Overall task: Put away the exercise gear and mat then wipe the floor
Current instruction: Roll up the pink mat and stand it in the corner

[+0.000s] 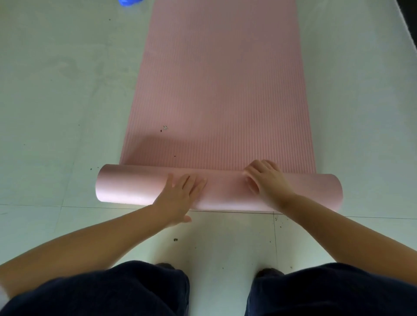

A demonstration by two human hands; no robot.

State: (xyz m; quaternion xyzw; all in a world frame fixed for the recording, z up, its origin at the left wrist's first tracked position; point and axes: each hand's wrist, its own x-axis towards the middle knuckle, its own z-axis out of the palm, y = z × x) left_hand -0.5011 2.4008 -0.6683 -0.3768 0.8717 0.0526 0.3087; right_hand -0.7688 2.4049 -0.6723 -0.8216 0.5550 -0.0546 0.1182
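A pink ribbed exercise mat (221, 85) lies flat on the pale floor and stretches away from me. Its near end is wound into a roll (126, 187) lying across my view. My left hand (180, 196) lies flat on the roll's left-centre, fingers spread, thumb hanging off the near side. My right hand (266, 180) presses on top of the roll right of centre, fingers curled over its far edge. Both hands touch the roll; neither closes around it.
Pale floor tiles (56, 101) with dark crumbs near the roll and by my feet. A blue object (127, 2) is cut off at the top left edge. A dark edge (409, 24) runs along the top right corner. My dark-trousered knees fill the bottom.
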